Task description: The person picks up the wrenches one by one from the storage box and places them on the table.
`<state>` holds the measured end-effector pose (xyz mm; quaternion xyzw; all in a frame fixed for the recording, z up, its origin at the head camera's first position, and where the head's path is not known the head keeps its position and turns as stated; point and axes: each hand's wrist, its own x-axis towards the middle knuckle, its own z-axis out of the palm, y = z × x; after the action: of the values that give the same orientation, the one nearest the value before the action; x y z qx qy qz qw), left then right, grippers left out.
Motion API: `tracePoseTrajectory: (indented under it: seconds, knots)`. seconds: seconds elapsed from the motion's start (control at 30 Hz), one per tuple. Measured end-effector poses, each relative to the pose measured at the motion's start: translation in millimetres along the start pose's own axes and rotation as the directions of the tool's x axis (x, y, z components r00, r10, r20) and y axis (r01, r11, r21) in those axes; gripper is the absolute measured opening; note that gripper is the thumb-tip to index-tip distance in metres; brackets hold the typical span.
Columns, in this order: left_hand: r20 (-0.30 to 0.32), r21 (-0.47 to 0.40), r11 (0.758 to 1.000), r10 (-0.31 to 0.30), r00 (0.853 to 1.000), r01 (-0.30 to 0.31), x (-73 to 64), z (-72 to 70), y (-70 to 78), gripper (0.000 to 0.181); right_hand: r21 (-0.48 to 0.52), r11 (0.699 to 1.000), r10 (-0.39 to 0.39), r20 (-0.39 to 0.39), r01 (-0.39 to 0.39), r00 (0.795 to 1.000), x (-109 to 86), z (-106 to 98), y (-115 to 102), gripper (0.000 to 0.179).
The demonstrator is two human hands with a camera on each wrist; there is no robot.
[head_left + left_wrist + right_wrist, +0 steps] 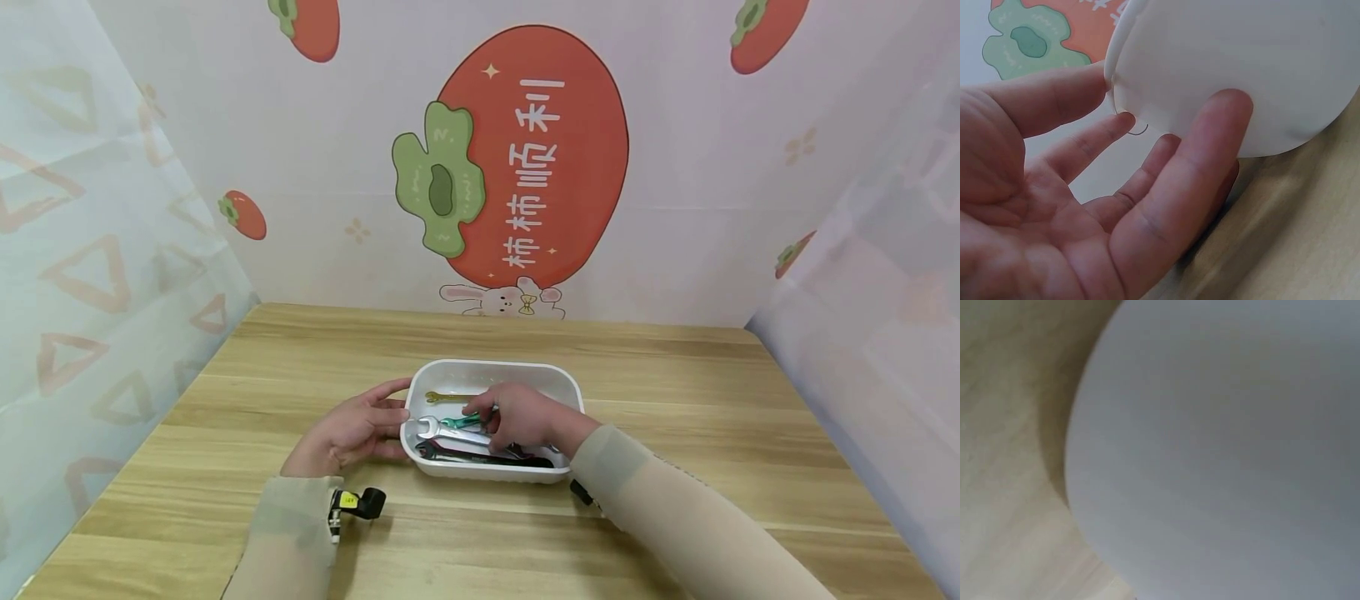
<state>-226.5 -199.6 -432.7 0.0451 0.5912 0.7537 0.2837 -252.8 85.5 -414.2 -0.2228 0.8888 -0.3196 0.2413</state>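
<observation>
A white plastic tray [491, 473] stands on the table with several wrenches inside. My left hand [365, 425] is at its left end, fingers spread and fingertips touching the outer wall, as the left wrist view also shows. My right hand [525, 417] reaches down into the tray over the wrenches. A green wrench [457, 422] and a silver wrench [442, 431] run under its fingers; I cannot tell whether they grip one. A gold wrench [446, 397] lies toward the back, and a black wrench [480, 457] along the front wall. The right wrist view is filled by the tray's outer wall [1210, 456].
The wooden table [465, 533] extends around the tray. A printed backdrop [322, 267] with persimmon pictures rises behind it, and patterned sheets hang at left and right. A small black camera [367, 502] sits on the left wrist.
</observation>
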Motion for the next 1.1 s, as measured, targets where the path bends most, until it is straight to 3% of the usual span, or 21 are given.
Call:
tracePoseTrajectory:
  seconds: [0.43,0.67,0.87,1.1]
  knots:
    - [-0.016,0.014,1.0,-0.007,1.0,0.007,-1.1,0.8,0.6,0.068,-0.121,0.993,-0.008,-0.047,0.002,0.999,0.6,3,0,0.05]
    - [-0.017,0.008,1.0,-0.004,1.0,0.005,-0.5,0.9,0.1,0.069,-0.212,0.977,-0.053,-0.068,0.038,0.996,-2.3,4,0,0.05]
    - [-0.037,0.011,1.0,-0.015,0.999,0.015,1.5,1.1,-1.0,0.069,-0.163,0.985,-0.072,-0.085,0.057,0.994,-2.3,5,6,0.049]
    - [-0.047,0.02,1.0,-0.017,0.999,0.017,1.5,1.2,0.3,0.068,-0.039,0.996,-0.079,-0.085,0.076,0.993,-2.4,2,13,0.041]
